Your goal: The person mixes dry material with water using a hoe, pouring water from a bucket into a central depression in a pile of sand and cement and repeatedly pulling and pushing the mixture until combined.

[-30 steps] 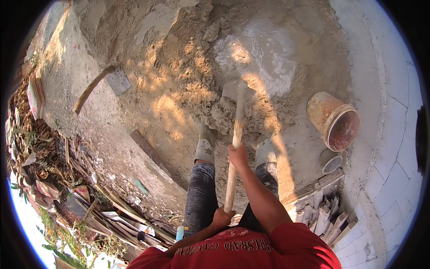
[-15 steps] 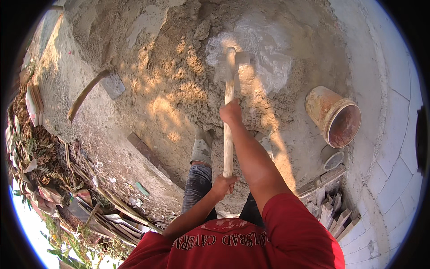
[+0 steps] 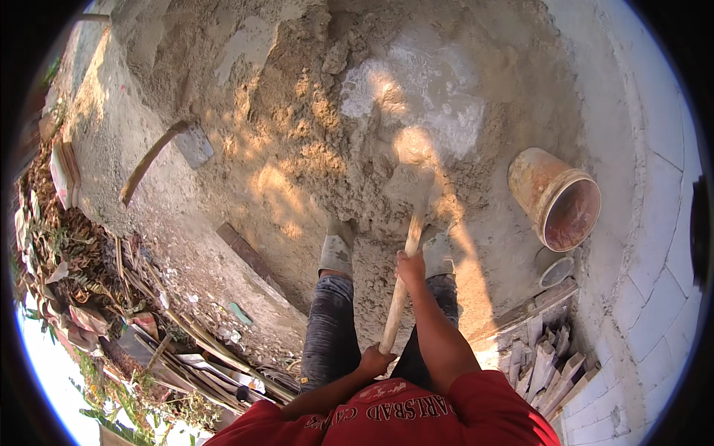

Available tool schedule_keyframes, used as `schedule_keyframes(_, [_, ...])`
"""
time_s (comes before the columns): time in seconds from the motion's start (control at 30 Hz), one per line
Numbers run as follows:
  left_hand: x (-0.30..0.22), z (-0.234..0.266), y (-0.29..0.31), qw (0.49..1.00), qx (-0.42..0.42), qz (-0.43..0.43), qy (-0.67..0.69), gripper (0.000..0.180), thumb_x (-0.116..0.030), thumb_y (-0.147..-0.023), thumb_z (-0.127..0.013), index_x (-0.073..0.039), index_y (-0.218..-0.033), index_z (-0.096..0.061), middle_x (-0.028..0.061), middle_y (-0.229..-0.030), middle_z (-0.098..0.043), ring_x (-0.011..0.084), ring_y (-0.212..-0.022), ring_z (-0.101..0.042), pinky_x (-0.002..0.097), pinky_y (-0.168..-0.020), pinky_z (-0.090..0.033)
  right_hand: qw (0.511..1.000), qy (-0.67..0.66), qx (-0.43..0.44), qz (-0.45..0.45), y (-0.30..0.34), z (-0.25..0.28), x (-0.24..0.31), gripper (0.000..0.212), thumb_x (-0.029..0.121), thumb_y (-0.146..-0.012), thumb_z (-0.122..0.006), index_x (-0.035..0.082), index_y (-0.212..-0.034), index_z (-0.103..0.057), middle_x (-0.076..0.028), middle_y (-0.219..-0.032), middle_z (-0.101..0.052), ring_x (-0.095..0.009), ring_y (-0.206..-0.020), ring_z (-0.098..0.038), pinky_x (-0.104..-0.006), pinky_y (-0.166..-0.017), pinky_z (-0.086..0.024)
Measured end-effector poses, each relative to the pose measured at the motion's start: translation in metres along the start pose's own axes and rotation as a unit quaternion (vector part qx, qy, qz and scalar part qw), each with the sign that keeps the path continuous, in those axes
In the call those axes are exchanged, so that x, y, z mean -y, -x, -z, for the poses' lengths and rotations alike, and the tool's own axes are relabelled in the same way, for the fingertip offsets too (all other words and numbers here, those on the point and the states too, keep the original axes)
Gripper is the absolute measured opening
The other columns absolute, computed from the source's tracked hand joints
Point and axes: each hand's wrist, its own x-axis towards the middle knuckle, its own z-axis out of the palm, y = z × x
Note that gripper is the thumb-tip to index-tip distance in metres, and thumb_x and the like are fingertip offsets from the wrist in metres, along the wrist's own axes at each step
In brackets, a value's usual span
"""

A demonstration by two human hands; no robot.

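Both my hands are closed round the wooden handle of a hoe point(image 3: 399, 303). My left hand point(image 3: 378, 360) grips its lower end near my body, while my right hand point(image 3: 410, 266) holds it farther up. The hoe's mud-coated blade rests in the wet mortar point(image 3: 364, 167), just ahead of my boots. Beyond it lies a pool of grey, watery mix point(image 3: 439, 82) inside the heap of sand and mortar.
A dirty bucket point(image 3: 547, 197) lies tipped on its side at the right, with a smaller container point(image 3: 555, 269) below it. A second hoe point(image 3: 160, 160) lies at the left. Wood scraps point(image 3: 550, 368) sit by the white block wall point(image 3: 654, 275). A plank point(image 3: 253, 256) lies left of my legs.
The hoe has come back from the watery pool toward my boots, its blade now lower and slightly right. Both hands have drawn nearer my body, still gripping the handle.
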Motion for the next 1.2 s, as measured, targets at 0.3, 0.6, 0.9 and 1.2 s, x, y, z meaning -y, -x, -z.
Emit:
schedule_keyframes(0.3, [-0.059, 0.011, -0.039, 0.979, -0.056, -0.179, -0.085, 0.042, -0.031, -0.078, -0.076, -0.001, -0.106, -0.068, 0.0252, -0.093, -0.071, 0.0399, -0.092, -0.07, 0.0475, -0.08, -0.054, 0.974, -0.213, -0.028, 0.076, -0.011, 0.077, 0.103, 0.027, 0.013, -0.09, -0.062, 0.001, -0.108, -0.046, -0.006, -0.068, -0.054, -0.017, -0.045, -0.053, -0.0338, -0.041, -0.045])
schedule_keyframes(0.6, [-0.353, 0.006, -0.081, 0.884, -0.144, -0.416, -0.158, 0.043, -0.028, -0.081, -0.073, 0.0, -0.114, -0.067, 0.0252, -0.088, -0.071, 0.0404, -0.084, -0.071, 0.0464, -0.076, -0.055, 0.908, -0.161, -0.213, 0.322, -0.061, 0.24, 0.361, 0.035, 0.016, -0.089, -0.062, -0.01, -0.108, -0.05, -0.014, -0.075, -0.064, -0.023, -0.055, -0.064, -0.0357, -0.051, -0.053])
schedule_keyframes(0.9, [-0.177, 0.028, -0.085, 0.93, -0.172, -0.25, -0.206, 0.044, -0.031, -0.079, -0.075, -0.002, -0.112, -0.068, 0.0237, -0.093, -0.071, 0.0408, -0.091, -0.069, 0.0484, -0.08, -0.054, 0.957, -0.268, -0.036, 0.1, -0.09, 0.11, 0.189, 0.037, 0.017, -0.09, -0.062, 0.001, -0.117, -0.041, -0.009, -0.073, -0.055, -0.019, -0.048, -0.055, -0.0345, -0.043, -0.047])
schedule_keyframes(1.2, [-0.269, 0.01, -0.092, 0.904, -0.096, -0.371, -0.19, 0.048, -0.036, -0.083, -0.073, -0.004, -0.118, -0.066, 0.0223, -0.095, -0.072, 0.0394, -0.091, -0.07, 0.0468, -0.079, -0.055, 0.92, -0.298, -0.164, 0.192, -0.081, 0.215, 0.257, 0.021, 0.014, -0.094, -0.061, -0.001, -0.107, -0.052, -0.007, -0.076, -0.057, -0.015, -0.052, -0.054, -0.0321, -0.046, -0.048])
